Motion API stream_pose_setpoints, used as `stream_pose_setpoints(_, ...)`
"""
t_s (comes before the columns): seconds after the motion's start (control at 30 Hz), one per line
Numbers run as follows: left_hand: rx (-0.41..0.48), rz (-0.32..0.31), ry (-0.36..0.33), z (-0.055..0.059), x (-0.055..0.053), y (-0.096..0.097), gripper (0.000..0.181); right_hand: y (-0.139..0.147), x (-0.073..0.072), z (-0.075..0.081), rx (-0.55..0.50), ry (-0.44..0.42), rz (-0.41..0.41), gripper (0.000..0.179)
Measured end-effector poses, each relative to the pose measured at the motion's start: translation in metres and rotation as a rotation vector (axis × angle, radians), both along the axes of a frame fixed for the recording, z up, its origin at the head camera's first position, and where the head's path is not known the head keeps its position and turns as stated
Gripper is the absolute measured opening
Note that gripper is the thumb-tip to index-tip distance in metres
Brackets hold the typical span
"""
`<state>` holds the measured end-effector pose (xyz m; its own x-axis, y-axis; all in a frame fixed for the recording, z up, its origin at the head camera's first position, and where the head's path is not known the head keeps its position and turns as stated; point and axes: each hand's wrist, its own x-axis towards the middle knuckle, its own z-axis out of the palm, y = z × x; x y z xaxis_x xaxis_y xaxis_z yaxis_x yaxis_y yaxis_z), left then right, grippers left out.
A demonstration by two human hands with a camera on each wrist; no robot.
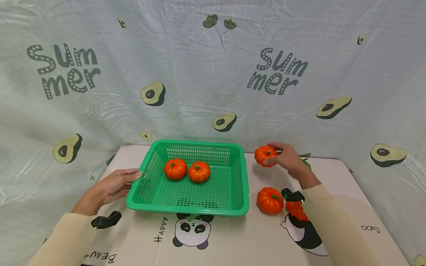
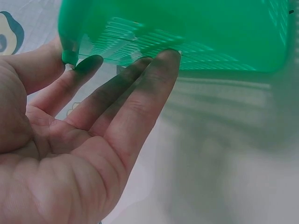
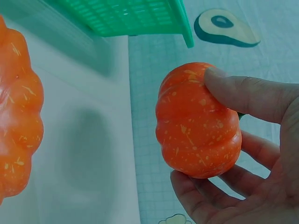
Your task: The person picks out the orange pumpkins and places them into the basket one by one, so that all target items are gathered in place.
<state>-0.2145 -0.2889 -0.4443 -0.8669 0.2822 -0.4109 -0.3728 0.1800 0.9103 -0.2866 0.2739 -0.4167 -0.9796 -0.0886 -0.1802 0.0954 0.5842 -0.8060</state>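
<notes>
A small orange toy pumpkin [image 1: 265, 156] is held up in my right hand [image 1: 288, 159], to the right of the green basket [image 1: 188, 211]. The right wrist view shows the thumb on one side of this pumpkin [image 3: 198, 123] and the fingers on the other; a shadow falls below it. At the basket's left side, my left hand [image 1: 113, 186] holds the rim. Its thumb goes over the rim and its fingers lie against the outer wall [image 2: 187, 37]. Inside the basket, towards the back left, sit two more pumpkins, one left [image 1: 175, 169] and one right [image 1: 199, 172].
Another pumpkin [image 1: 270, 200] stands on the table [image 1: 239, 244] right of the basket. Beside it, an orange shape [image 1: 295, 210] is partly hidden by my right sleeve. Something green [image 1: 306, 163] shows behind my right wrist. A printed curtain [image 1: 193, 66] hangs along the table's back edge.
</notes>
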Motion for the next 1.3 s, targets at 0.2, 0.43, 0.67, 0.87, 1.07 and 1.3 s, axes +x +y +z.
stream_pose_setpoints(0.2, -0.013, 0.006, -0.001, 0.002, -0.002, -0.001, 0.074, -0.001, -0.001, 0.004, 0.006, 0.010, 0.012, 0.078)
stream_pose_setpoints(0.43, -0.009, 0.011, -0.007, 0.003, 0.001, 0.000, 0.072, -0.006, 0.002, 0.008, 0.008, 0.017, 0.026, 0.076)
stream_pose_setpoints(0.67, -0.003, 0.016, -0.010, 0.002, 0.001, 0.002, 0.071, -0.010, 0.004, 0.014, -0.012, 0.013, 0.051, 0.075)
stream_pose_setpoints(0.87, -0.006, 0.031, -0.015, 0.001, 0.001, 0.004, 0.074, -0.015, 0.004, 0.016, 0.003, 0.008, 0.070, 0.075)
stream_pose_setpoints(1.07, 0.007, 0.024, -0.009, 0.001, 0.002, 0.003, 0.077, -0.021, 0.003, 0.018, 0.019, 0.035, 0.090, 0.074)
stream_pose_setpoints(1.3, 0.006, 0.024, -0.010, 0.001, 0.002, 0.003, 0.077, -0.023, 0.002, 0.021, 0.013, 0.050, 0.108, 0.072)
